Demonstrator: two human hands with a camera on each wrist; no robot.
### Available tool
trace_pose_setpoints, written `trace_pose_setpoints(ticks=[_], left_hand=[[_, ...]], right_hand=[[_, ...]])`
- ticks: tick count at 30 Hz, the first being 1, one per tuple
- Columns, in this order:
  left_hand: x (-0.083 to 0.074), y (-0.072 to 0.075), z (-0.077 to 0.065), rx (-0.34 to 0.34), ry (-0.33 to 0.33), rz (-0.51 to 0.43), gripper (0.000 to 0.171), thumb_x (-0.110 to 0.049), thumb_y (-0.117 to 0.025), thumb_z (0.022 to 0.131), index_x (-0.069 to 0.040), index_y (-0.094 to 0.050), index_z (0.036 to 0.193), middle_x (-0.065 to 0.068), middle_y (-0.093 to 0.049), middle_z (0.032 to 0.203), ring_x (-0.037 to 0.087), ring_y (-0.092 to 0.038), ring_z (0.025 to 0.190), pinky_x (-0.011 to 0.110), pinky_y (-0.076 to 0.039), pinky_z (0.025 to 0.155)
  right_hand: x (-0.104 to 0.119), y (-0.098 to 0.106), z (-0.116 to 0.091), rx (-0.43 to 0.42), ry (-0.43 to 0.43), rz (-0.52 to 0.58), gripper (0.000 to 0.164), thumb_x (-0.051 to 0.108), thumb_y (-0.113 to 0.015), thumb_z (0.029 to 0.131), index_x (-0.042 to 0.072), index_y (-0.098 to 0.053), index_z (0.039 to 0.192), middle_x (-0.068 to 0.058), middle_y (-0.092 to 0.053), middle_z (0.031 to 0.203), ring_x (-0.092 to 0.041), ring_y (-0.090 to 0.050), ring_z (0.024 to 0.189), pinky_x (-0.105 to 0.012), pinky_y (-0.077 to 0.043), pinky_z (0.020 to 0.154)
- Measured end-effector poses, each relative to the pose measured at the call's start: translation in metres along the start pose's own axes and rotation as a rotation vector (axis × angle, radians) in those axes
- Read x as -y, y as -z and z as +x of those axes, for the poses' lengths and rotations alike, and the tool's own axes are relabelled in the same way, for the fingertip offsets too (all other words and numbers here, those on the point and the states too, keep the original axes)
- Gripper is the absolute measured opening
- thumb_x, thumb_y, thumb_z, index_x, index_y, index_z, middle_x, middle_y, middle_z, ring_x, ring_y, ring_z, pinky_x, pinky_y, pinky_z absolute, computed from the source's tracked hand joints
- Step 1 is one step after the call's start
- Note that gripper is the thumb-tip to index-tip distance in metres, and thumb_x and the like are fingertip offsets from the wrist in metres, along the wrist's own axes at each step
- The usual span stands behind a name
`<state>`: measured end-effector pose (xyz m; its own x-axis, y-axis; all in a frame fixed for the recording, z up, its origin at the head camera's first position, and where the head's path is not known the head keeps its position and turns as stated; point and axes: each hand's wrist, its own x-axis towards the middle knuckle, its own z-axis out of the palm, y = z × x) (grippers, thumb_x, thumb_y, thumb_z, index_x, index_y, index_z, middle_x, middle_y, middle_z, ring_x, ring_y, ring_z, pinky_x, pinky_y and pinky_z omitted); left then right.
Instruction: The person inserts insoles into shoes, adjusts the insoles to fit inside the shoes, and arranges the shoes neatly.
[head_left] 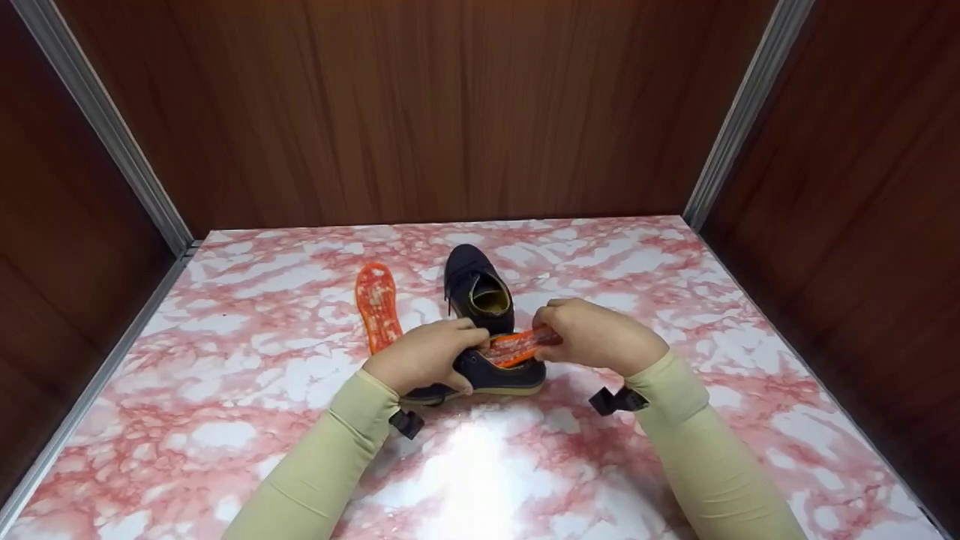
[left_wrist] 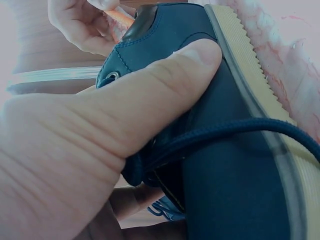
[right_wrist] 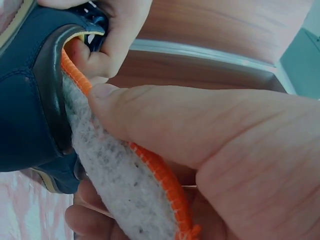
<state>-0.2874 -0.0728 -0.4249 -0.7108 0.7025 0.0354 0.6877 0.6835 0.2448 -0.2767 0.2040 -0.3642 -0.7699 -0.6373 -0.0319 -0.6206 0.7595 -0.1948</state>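
Note:
A dark navy lace-up shoe (head_left: 510,380) with a cream sole lies near the middle of the table, its toe toward the left. My left hand (head_left: 427,356) grips it about the lace opening, the thumb along its near side. Between the thumb and fingers of my right hand (head_left: 596,335) is an orange-edged insole (head_left: 514,347), one end inside the shoe's opening. The right wrist view shows the insole's fuzzy whitish underside (right_wrist: 120,170). Left fingers reach into the opening beside it. How far the insole goes in is hidden.
Behind the held shoe stands a matching shoe (head_left: 466,262), toe pointing away. A second orange-red insole (head_left: 377,304) lies flat to the left. Dark wood panels (head_left: 450,112) enclose the pink-and-white marbled table (head_left: 247,345) at the back and both sides.

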Motion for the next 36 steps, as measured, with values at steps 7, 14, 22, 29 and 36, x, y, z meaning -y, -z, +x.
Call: trace_pose_setpoints(ticks=[7, 14, 22, 29, 36], left_hand=[[-0.0014, 0.0007, -0.0010, -0.002, 0.002, -0.004, 0.056, -0.034, -0.098, 0.081, -0.021, -0.064, 0.124, 0.004, -0.064, 0.123, 0.028, -0.069, 0.107, 0.051, -0.059, 0.094], [0.0003, -0.0009, -0.0001, -0.017, -0.011, 0.003, 0.057, -0.033, -0.099, 0.079, -0.020, -0.064, 0.121, 0.002, -0.065, 0.122, 0.026, -0.069, 0.107, 0.049, -0.059, 0.096], [0.0017, -0.0021, 0.0006, -0.018, -0.019, 0.000, 0.057, -0.032, -0.100, 0.078, -0.020, -0.063, 0.121, 0.003, -0.064, 0.121, 0.027, -0.069, 0.107, 0.049, -0.058, 0.096], [0.0010, -0.0010, -0.0005, -0.019, -0.023, -0.004, 0.056, -0.032, -0.099, 0.078, -0.021, -0.063, 0.120, 0.003, -0.064, 0.121, 0.027, -0.069, 0.107, 0.049, -0.058, 0.095], [0.0012, -0.0013, -0.0007, -0.019, -0.024, 0.006, 0.057, -0.033, -0.099, 0.079, -0.020, -0.063, 0.121, 0.003, -0.064, 0.121, 0.027, -0.069, 0.105, 0.049, -0.059, 0.094]], right_hand=[[0.0005, -0.0048, 0.0009, -0.020, 0.023, -0.015, 0.025, 0.023, -0.083, 0.099, 0.005, -0.074, 0.114, -0.006, -0.074, 0.103, -0.014, -0.065, 0.087, -0.037, -0.059, 0.082], [0.0013, -0.0079, 0.0024, -0.011, 0.032, 0.014, 0.024, 0.023, -0.082, 0.100, 0.005, -0.072, 0.113, -0.007, -0.073, 0.106, -0.013, -0.066, 0.088, -0.036, -0.060, 0.083], [0.0023, -0.0093, 0.0032, 0.002, 0.011, 0.011, 0.028, 0.025, -0.082, 0.099, 0.005, -0.073, 0.116, -0.007, -0.073, 0.108, -0.014, -0.066, 0.090, -0.038, -0.060, 0.086], [0.0011, -0.0077, 0.0027, 0.026, -0.013, 0.011, 0.031, 0.027, -0.081, 0.100, 0.004, -0.074, 0.119, -0.008, -0.074, 0.108, -0.014, -0.066, 0.088, -0.039, -0.060, 0.086], [-0.0025, -0.0032, 0.0007, 0.041, -0.035, 0.028, 0.029, 0.029, -0.080, 0.100, 0.005, -0.074, 0.115, -0.006, -0.073, 0.102, -0.014, -0.062, 0.084, -0.037, -0.057, 0.082]])
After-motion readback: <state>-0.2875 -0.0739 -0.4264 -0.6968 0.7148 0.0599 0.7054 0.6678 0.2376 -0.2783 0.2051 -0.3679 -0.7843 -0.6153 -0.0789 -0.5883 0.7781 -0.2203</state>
